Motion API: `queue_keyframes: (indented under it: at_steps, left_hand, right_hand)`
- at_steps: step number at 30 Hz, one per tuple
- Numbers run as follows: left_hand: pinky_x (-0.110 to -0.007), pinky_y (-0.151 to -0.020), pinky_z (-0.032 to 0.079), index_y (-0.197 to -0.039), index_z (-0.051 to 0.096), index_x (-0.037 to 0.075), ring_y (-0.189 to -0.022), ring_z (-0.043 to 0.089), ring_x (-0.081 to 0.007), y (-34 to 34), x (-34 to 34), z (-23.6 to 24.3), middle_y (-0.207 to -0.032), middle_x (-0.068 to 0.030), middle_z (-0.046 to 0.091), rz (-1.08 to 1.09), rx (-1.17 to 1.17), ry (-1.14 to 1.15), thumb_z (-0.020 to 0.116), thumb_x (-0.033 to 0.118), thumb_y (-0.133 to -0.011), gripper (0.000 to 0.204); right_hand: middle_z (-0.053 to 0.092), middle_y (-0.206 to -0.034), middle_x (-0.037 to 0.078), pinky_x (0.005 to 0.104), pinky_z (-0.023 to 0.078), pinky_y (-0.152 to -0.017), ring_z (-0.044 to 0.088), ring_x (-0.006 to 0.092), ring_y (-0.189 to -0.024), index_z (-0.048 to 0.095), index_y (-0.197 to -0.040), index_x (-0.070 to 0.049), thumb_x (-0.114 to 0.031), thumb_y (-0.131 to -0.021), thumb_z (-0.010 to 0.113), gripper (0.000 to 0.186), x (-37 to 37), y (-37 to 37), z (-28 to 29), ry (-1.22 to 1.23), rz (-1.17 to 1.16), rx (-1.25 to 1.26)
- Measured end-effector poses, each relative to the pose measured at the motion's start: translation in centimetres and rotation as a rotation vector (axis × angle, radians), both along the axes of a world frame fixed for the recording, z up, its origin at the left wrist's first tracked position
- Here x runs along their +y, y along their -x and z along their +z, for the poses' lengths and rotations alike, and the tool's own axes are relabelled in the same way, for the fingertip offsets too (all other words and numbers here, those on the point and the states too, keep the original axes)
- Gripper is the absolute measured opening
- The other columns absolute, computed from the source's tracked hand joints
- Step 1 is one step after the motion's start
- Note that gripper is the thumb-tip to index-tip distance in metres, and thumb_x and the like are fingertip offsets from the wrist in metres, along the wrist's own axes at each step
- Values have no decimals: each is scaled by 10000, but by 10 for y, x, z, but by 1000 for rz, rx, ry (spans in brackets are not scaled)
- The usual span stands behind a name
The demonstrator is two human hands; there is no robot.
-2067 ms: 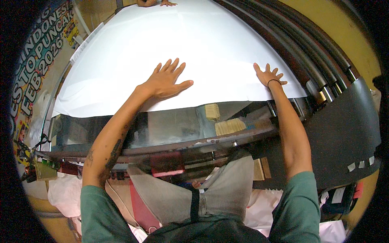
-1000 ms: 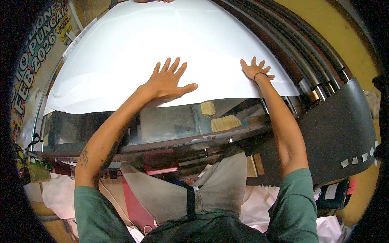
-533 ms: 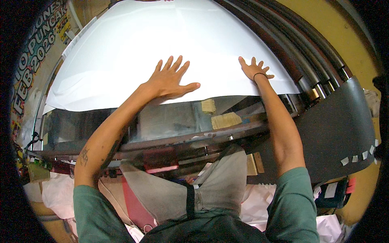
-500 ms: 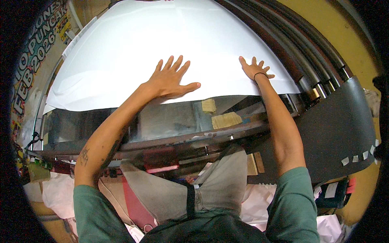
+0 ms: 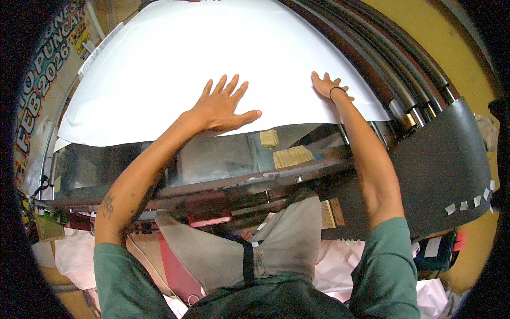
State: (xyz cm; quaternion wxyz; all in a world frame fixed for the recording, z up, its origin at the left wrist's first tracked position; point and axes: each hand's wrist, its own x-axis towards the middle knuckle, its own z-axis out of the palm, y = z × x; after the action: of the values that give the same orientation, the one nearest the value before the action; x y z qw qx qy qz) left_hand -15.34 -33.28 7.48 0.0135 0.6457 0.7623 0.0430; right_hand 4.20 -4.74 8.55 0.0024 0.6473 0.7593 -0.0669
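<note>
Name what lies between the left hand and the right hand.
In the head view, only a bare stretch of white sheet lies between the left hand and the right hand.

Banner [image 5: 37, 95], left margin: large block capitals and numerals, pale with dark outlines, run slantwise in stacked lines, cut off in part by the dark rim. Beside them, a small yellow panel [image 5: 81, 40] bears markings too small to read, as does its surround.

Seemingly a print workshop — long dark rollers [image 5: 396, 85], broad white sheet [image 5: 212, 48], colourful lettered banner [image 5: 42, 85].
</note>
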Motion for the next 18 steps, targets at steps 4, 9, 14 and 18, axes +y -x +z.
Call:
queue_keyframes:
  at_steps: [4,9,14,18]
  left_hand:
    - [-588,-1220,76,-1588,182,73,-1524,75,-411,0,0,-1,-1643,-229,115,-11,-11,-5,294,843,-876,1054]
    - [-597,-1222,73,-1591,184,86,-1524,55,-405,0,0,0,-1641,-227,124,-25,-24,2,250,906,-806,1137]
    - [-596,-1223,73,-1591,186,89,-1526,59,-397,-5,-2,2,-1641,-223,130,-24,-29,10,255,910,-800,1142]
    - [-594,-1221,49,-1589,181,78,-1527,82,-389,-7,-4,4,-1643,-215,138,-36,-10,12,275,840,-879,1046]
  right_hand:
    - [47,-1669,173,770,-25,-1112,-2,494,-1505,174,-1607,-246,-853,-832,269,989,-9,3,-10,-132,-32,37]
    - [78,-1664,177,757,3,-1127,8,458,-1515,174,-1608,-246,-855,-833,249,988,-10,0,-7,-116,-24,-1]
    - [77,-1665,174,752,-1,-1130,11,460,-1515,174,-1608,-243,-846,-836,263,984,-9,-2,-7,-129,-27,13]
    - [74,-1668,169,769,-19,-1113,23,496,-1503,197,-1603,-254,-846,-831,286,977,-4,-5,-9,-137,-23,22]
